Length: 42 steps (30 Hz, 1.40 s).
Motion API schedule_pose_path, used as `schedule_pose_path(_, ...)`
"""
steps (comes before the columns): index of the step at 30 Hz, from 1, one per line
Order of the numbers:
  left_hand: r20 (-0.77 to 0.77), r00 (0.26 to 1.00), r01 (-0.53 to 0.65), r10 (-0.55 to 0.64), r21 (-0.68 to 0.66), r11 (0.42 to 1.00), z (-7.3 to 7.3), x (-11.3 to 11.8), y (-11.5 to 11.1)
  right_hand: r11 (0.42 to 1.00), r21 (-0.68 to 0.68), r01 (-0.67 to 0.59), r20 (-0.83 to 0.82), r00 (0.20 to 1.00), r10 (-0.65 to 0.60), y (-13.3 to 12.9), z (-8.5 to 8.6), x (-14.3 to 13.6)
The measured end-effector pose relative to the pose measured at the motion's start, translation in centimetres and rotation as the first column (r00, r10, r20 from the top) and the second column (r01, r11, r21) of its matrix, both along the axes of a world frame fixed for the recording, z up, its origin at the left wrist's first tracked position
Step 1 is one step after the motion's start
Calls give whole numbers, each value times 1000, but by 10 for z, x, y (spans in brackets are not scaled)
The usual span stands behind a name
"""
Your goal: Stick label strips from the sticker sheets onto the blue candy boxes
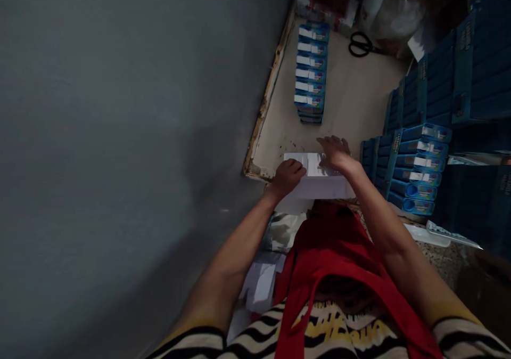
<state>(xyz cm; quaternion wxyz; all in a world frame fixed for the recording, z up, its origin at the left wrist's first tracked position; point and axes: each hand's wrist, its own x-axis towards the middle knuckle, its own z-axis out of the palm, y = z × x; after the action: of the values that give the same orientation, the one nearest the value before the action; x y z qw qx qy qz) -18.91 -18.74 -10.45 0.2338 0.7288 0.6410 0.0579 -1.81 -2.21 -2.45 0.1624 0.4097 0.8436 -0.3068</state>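
Note:
A white carton [322, 187] lies at the near edge of the tabletop, close to my body. My left hand [289, 177] is closed over its left end, with the fingers curled onto the top. Above the carton's right part is my right hand [335, 152], its fingers stretched out and apart. Whether the right palm touches the carton is hard to tell. White strips or flaps show on the carton's top between the hands. Beyond it stands a row of blue boxes [310, 76] with white labels on their upper faces.
Black-handled scissors [361, 45] lie at the far right of the tabletop [355, 98]. Stacked blue boxes [419, 162] rise on the right. A grey wall [120, 108] closes off the left. White cartons or papers [261, 284] sit below, beside the red apron [331, 242].

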Motion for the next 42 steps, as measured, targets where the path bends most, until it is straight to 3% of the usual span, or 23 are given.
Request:
schedule_pose_path(3, 44, 998, -50, 51, -32, 998, 10, 0, -9, 983, -169, -74, 107, 990, 93, 4, -40, -13)
schedule_pose_path(5, 87, 980, -177, 179, -24, 984, 19, -2, -12, 979, -178, -99, 85, 990, 116, 2, -47, -10)
schedule_pose_path(7, 168, 898, -412, 407, -6, 911, 26, -8, -11, 978, -168, -122, 64, 989, 134, 1, -44, -5)
schedule_pose_path(9, 303, 724, -633, 620, -66, 771, 28, -14, -6, 975, -167, -147, 50, 986, 157, 1, -38, -2)
schedule_pose_path(10, 379, 625, -687, 682, -147, 711, 27, -17, -3, 972, -170, -160, 43, 985, 169, 2, -34, -2)
schedule_pose_path(12, 524, 436, -645, 732, -386, 660, 23, -21, 4, 968, -178, -175, 37, 982, 184, 4, -29, -4)
schedule_pose_path(14, 616, 250, -485, 747, -588, 647, 19, -19, 9, 973, -162, -162, 33, 985, 169, 5, -26, -7)
schedule_pose_path(16, 651, 91, -402, 753, -668, 626, 17, -12, 11, 991, -80, -109, 3, 994, 109, 3, -24, -8)
schedule_pose_path(19, 659, -52, -472, 751, -679, 563, 17, 2, 11, 994, 106, 1, -118, 993, 12, -10, -23, -9)
schedule_pose_path(23, 651, -116, -514, 750, -685, 515, 17, 11, 14, 985, 173, -7, -205, 978, 43, -39, -33, -11)
schedule_pose_path(28, 589, -210, -525, 780, -741, 419, 9, 13, 13, 984, 165, -73, -145, 985, 97, -79, -52, -6)
schedule_pose_path(31, 554, -243, -531, 796, -763, 369, 2, 15, 9, 987, 125, -102, -102, 988, 115, -97, -55, 3)
schedule_pose_path(34, 552, -269, -531, 789, -769, 357, -3, 14, 5, 991, 67, -119, -93, 988, 125, -103, -52, 12)
schedule_pose_path(42, 562, -183, -633, 806, -695, 341, -4, 13, -1, 990, 138, -20, -144, 989, 40, -90, -38, 11)
